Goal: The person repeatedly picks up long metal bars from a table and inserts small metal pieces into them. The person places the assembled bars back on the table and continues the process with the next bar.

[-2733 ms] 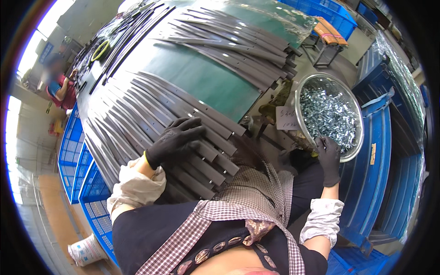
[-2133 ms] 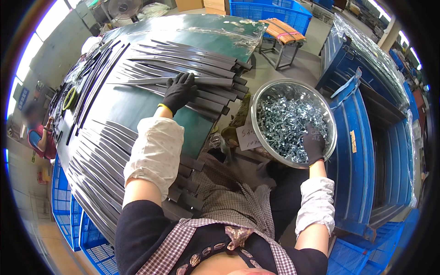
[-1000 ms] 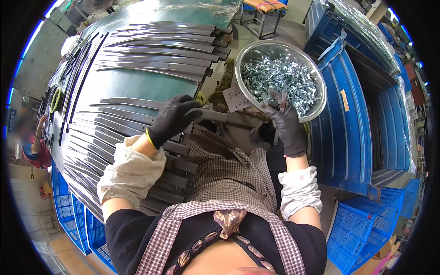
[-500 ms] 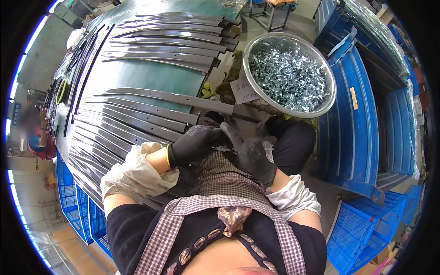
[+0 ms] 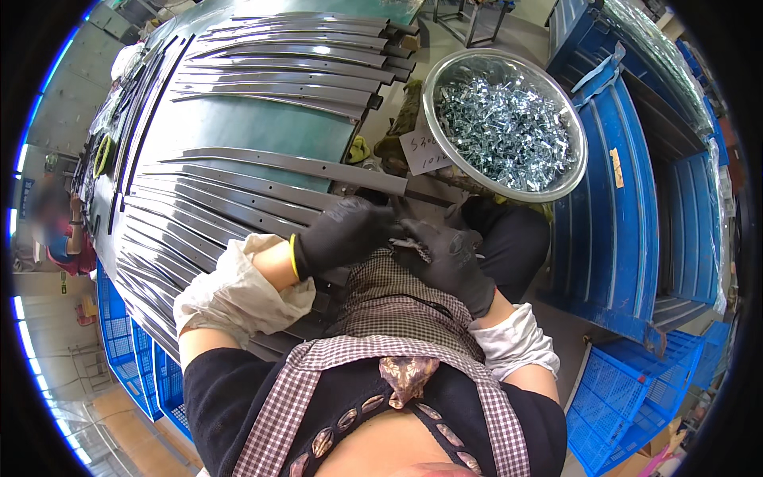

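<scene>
Both my hands wear black gloves and meet above my lap at the near ends of the long dark metal strips. My left hand is closed, its fingertips by the end of a strip; what they pinch is hidden. My right hand curls around small shiny metal clips, which show between its thumb and fingers. More such clips fill a round clear bowl to the right, beyond my right hand.
Strips lie in two groups on the green table. A paper card with handwriting leans by the bowl. Large blue metal bins stand at right, with a blue plastic crate nearer. Another person is at the far left.
My left hand has drawn slightly closer and its fingers have curled in. My right hand has shifted a little to the right and nearer, its fingers more bent.
</scene>
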{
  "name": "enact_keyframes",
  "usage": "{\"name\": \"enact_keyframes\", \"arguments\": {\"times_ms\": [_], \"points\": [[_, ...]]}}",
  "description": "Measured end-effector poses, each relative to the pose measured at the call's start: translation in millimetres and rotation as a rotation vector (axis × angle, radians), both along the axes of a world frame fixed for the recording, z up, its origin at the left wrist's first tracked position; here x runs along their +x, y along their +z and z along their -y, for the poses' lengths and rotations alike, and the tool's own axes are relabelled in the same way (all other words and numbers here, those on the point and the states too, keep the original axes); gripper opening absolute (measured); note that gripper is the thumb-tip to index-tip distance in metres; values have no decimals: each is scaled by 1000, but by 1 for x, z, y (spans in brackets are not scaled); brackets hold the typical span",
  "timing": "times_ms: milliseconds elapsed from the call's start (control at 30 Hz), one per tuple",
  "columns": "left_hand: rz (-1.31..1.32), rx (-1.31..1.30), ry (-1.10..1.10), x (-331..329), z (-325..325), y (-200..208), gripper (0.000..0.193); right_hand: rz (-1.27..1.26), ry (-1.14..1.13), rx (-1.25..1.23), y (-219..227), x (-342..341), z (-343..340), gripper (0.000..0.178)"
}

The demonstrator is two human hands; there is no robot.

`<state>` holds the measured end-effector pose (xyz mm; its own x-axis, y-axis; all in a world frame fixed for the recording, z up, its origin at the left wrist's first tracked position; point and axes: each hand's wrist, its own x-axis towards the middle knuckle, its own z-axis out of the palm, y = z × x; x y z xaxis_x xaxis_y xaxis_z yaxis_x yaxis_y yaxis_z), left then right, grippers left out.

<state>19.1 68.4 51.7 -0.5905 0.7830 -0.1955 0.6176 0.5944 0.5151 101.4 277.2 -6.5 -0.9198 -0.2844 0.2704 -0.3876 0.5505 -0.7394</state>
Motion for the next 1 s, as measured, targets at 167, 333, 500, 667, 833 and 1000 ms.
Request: {"name": "enact_keyframes", "arguments": {"times_ms": [167, 333, 500, 667, 833, 1000], "points": [[-670, 179, -114, -55, 21, -27, 44, 102, -108, -239, -17, -18, -19, 47], [-565, 90, -187, -75, 25, -45, 41, 433, -147, -630, -26, -25, -28, 41], [-492, 186, -203, -74, 26, -43, 39, 449, -129, -488, -15, -34, -26, 41], [-271, 210, -102, -69, 27, -40, 49, 220, -69, -290, -31, -44, -22, 40], [-167, 225, -104, -73, 28, -44, 54, -73, -8, 32, -40, -58, -31, 38], [-155, 220, -109, -73, 29, -48, 55, -80, 44, 103, -28, -70, -22, 34]]}}
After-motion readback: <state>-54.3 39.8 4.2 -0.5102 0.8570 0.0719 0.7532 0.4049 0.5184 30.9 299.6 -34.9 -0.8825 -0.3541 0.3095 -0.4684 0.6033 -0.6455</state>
